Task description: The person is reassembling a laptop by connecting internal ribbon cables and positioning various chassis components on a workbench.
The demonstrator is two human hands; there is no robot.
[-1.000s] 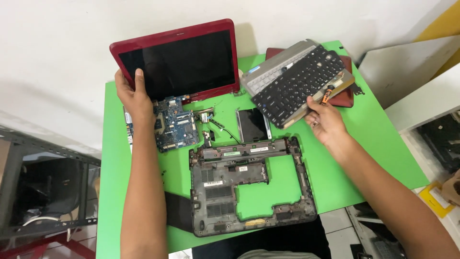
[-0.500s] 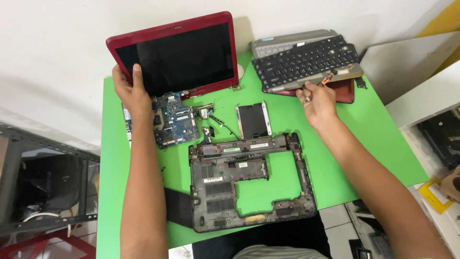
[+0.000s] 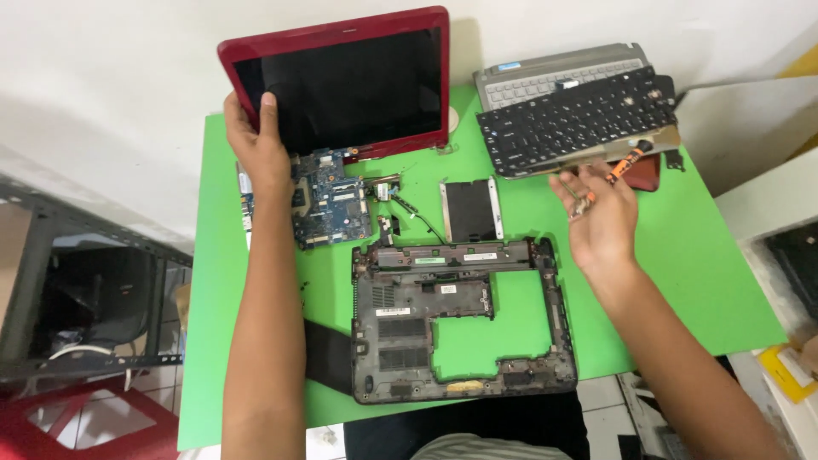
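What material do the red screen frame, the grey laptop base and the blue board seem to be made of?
Red screen frame, held by the left hand: probably glossy plastic, as its edge shines. Grey laptop base: likely matte moulded plastic, with vent slots and ribs. Blue board: apparently a circuit board, laminate carrying small metal parts.

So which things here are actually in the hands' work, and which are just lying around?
In hand:
- red-framed screen panel, gripped at its lower left corner by the left hand
- small orange-handled tool and small metal bits, at the right hand

Lying about:
- blue circuit board
- grey laptop base shell
- black keyboard
- drive caddy
- green table
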